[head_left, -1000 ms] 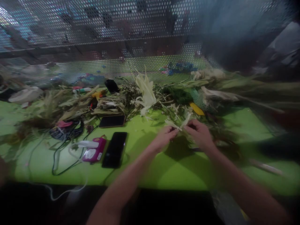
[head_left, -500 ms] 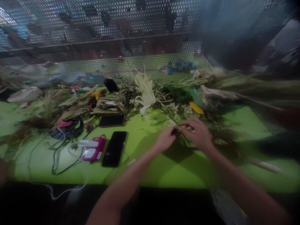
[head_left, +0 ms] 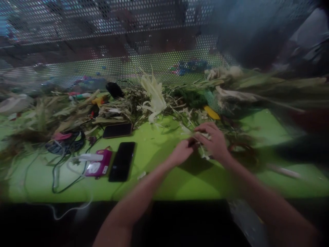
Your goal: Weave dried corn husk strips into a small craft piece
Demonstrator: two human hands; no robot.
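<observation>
My left hand [head_left: 182, 151] is closed, with its thumb and fingers pinched together above the green tabletop [head_left: 159, 147]. Just right of it and touching the same work is my right hand [head_left: 214, 142], its fingers bent inward. Between them shows a pale strip of corn husk [head_left: 185, 129], and both hands grip it; its middle is hidden by the fingers. A small white bit [head_left: 205, 157] hangs below the right fingers. Beyond the hands stands a larger bunch of pale corn husk [head_left: 155, 96], its tips spread upward.
Two phones, one near [head_left: 122, 162] and one farther [head_left: 117, 130], lie left beside a magenta power adapter [head_left: 99, 163] with cables. Dried husks [head_left: 64, 109] heap along the back by a perforated metal screen [head_left: 123, 68]. A yellow object [head_left: 211, 112] and a brown ring [head_left: 241, 151] lie right.
The view has shifted slightly, so the table things sit a little farther left and higher. My hands stay together on the husk, and a white bit now shows beneath the right fingers.
</observation>
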